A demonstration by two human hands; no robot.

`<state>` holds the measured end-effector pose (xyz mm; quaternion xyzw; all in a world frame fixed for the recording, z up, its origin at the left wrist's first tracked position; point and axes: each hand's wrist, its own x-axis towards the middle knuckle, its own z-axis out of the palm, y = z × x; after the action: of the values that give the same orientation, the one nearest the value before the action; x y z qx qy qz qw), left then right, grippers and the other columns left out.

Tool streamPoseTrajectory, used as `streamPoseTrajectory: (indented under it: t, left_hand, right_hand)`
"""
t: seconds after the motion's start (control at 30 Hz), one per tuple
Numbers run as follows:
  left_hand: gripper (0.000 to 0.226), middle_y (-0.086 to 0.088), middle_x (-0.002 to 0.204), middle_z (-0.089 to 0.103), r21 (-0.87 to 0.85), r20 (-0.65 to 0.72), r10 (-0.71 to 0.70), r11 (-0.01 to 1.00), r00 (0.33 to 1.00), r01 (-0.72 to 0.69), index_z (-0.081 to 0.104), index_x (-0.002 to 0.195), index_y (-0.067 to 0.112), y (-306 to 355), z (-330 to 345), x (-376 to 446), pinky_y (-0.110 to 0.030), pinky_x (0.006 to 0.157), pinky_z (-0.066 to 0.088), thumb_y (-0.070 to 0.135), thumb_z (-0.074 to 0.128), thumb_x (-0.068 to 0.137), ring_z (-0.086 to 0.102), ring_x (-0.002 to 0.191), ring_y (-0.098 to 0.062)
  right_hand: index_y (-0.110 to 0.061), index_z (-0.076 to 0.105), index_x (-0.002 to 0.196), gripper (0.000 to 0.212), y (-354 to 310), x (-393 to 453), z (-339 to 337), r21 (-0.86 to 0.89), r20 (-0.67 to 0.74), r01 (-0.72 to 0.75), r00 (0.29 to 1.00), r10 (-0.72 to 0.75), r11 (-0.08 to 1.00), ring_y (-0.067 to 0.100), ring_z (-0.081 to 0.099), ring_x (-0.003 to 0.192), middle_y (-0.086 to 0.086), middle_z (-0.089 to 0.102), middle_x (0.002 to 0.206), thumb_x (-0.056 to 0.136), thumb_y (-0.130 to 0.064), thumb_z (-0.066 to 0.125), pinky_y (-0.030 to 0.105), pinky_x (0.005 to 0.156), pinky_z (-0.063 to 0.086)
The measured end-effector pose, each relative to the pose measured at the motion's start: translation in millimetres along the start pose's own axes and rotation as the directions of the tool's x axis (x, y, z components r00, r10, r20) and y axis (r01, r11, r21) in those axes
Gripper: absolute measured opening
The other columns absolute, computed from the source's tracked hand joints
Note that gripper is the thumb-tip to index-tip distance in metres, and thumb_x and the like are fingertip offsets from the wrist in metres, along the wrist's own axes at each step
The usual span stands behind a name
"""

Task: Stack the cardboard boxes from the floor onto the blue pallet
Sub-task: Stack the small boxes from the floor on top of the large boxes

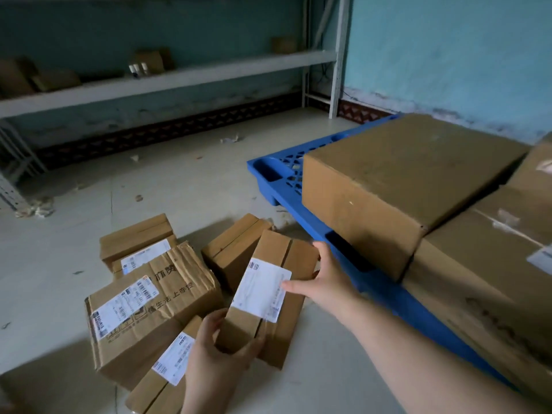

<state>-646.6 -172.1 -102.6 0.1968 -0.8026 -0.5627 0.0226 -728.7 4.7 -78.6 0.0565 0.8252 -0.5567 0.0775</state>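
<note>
A long narrow cardboard box [268, 297] with a white label lies among several boxes on the floor. My left hand [219, 351] grips its near end, thumb on top. My right hand [324, 276] holds its far right edge, fingers spread over the side. Around it lie a crumpled printed box [149, 306], a small labelled box [139, 243], a plain box [234, 249] and another labelled box [162, 372] under my left hand. The blue pallet [277, 177] at right carries a large flat box [403, 186] on top of other big boxes [478, 276].
A grey metal shelf rack [167, 82] with a few cartons runs along the far wall. Paper scraps [230, 140] and a crumpled wad [38, 207] litter the pale floor. The turquoise wall stands behind the pallet.
</note>
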Motion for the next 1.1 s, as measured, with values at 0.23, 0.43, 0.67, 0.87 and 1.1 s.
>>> streamPoseTrajectory:
  t: [0.23,0.43,0.67,0.87,1.1]
  left_hand:
    - [0.054,0.014,0.088,0.061,-0.045,0.126,0.251,0.968,0.96,-0.247,0.051,0.094,0.038,115.2,34.2,2.3,-0.015,0.048,0.047,0.022,0.086,0.056,0.062,0.052,-0.014]
    - [0.053,0.023,0.093,0.05,-0.006,0.286,0.308,0.948,0.908,-0.319,0.048,0.104,0.035,210.4,56.7,21.4,-0.007,0.042,0.042,0.023,0.08,0.065,0.062,0.072,-0.015]
    - [0.04,0.018,0.083,0.06,0.01,0.448,0.223,0.967,0.866,-0.254,0.05,0.106,0.035,295.4,84.8,56.0,-0.01,0.046,0.043,0.025,0.073,0.074,0.065,0.061,-0.011]
    - [0.036,0.026,0.085,0.057,0.018,0.593,0.148,0.98,0.791,-0.197,0.05,0.099,0.041,357.2,125.3,80.7,-0.014,0.046,0.049,0.022,0.071,0.077,0.066,0.053,-0.005]
    - [0.039,0.029,0.09,0.051,0.054,0.663,0.13,0.974,0.737,-0.22,0.047,0.107,0.035,414.5,210.9,94.1,-0.017,0.048,0.05,0.022,0.069,0.078,0.065,0.053,-0.005]
  right_hand:
    - [-0.033,0.032,0.125,0.084,-52.9,-11.2,-108.6,0.192,-0.209,0.068,0.978,-0.027,0.979,0.01,0.061,0.091,-0.01,0.062,0.103,0.059,-0.026,0.083,0.029,0.07,0.05]
    - [-0.036,0.027,0.129,0.086,-106.3,7.1,-179.7,0.204,-0.311,-0.006,0.948,0.07,0.979,0.009,0.059,0.084,-0.011,0.06,0.101,0.063,-0.028,0.082,0.023,0.057,0.043]
    - [-0.035,0.022,0.135,0.093,-159.7,32.3,-245.9,0.275,-0.397,-0.214,0.863,0.313,0.937,0.017,0.06,0.085,-0.001,0.057,0.115,0.064,-0.029,0.082,0.026,0.053,0.046]
    - [-0.032,0.018,0.137,0.098,-186.5,50.1,-304.7,0.275,-0.459,-0.298,0.794,0.397,0.914,0.024,0.055,0.108,0.003,0.052,0.127,0.064,-0.028,0.082,0.045,0.091,0.05]
    - [-0.023,0.028,0.131,0.089,-175.6,81.5,-394.3,0.102,-0.537,-0.348,0.769,0.346,0.932,0.02,0.06,0.096,-0.002,0.056,0.113,0.061,-0.035,0.082,0.041,0.078,0.055]
